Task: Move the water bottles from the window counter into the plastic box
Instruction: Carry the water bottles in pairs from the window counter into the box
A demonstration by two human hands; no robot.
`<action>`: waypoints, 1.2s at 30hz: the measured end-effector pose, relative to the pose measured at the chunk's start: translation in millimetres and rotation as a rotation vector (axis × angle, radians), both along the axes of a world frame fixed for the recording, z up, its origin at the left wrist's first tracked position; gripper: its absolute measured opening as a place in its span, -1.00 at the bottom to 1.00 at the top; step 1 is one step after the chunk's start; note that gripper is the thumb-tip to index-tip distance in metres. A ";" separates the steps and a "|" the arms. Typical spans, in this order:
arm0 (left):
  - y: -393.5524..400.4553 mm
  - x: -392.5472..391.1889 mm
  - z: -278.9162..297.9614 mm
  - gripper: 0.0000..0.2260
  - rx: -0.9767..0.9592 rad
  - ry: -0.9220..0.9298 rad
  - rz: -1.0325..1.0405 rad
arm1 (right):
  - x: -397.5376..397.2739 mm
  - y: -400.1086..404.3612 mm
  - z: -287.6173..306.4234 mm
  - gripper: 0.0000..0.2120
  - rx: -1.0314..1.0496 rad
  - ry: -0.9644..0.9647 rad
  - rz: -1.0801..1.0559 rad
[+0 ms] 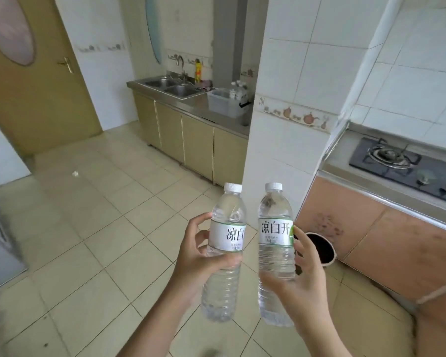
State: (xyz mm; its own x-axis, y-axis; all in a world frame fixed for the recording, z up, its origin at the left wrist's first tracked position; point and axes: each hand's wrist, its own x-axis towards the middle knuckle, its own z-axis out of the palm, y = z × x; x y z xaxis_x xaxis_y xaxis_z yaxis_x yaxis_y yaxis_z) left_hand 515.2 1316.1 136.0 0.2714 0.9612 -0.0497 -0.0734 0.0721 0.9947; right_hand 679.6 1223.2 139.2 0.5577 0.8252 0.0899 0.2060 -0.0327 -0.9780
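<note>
I hold two clear water bottles with white caps and white labels, upright in front of me above the tiled floor. My left hand (197,256) grips the left bottle (225,238) around its middle. My right hand (298,282) grips the right bottle (276,228) the same way. Far ahead, a clear plastic box (223,103) stands on the steel counter beside the sink, with several more bottles (237,90) standing at its right end; whether they are inside it I cannot tell.
A white tiled pillar (281,124) stands between me and the box. The sink counter (198,109) with a faucet runs along the back. A gas hob (402,163) sits on the right counter. A dark round pot (319,249) rests on the floor. A door (36,86) is at left.
</note>
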 end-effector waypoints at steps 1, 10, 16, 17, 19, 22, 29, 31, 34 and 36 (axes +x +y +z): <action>19.6 4.5 -1.0 -0.22 0.005 0.008 0.004 | 4.5 20.1 -0.8 -0.10 -0.002 -0.005 0.004; 190.3 41.5 10.1 -0.23 0.006 0.011 -0.003 | 40.2 191.0 13.4 -0.12 0.012 -0.007 0.003; 302.0 60.2 7.4 -0.20 0.004 0.003 0.022 | 63.8 304.5 14.4 -0.13 0.020 -0.012 0.059; 321.7 64.2 5.9 -0.20 0.006 0.002 0.025 | 67.8 325.3 12.5 -0.13 0.016 -0.014 0.064; 363.1 72.6 3.3 -0.20 0.009 -0.001 0.037 | 76.3 368.3 8.9 -0.13 0.014 -0.017 0.073; 429.4 86.1 -0.1 -0.20 0.013 -0.007 0.055 | 90.4 437.3 3.7 -0.13 0.028 -0.014 0.082; 579.7 103.6 3.7 -0.20 -0.005 0.020 0.063 | 111.4 589.5 8.9 -0.12 0.020 -0.007 0.095; 619.8 106.0 5.6 -0.21 -0.008 0.022 0.065 | 114.5 627.9 11.4 -0.13 0.020 -0.007 0.098; 679.5 109.1 4.8 -0.20 -0.010 0.005 0.053 | 117.4 684.3 11.0 -0.12 0.007 -0.012 0.090; 719.6 110.2 3.5 -0.17 -0.013 0.003 0.032 | 118.0 722.8 7.0 -0.11 0.009 -0.024 0.072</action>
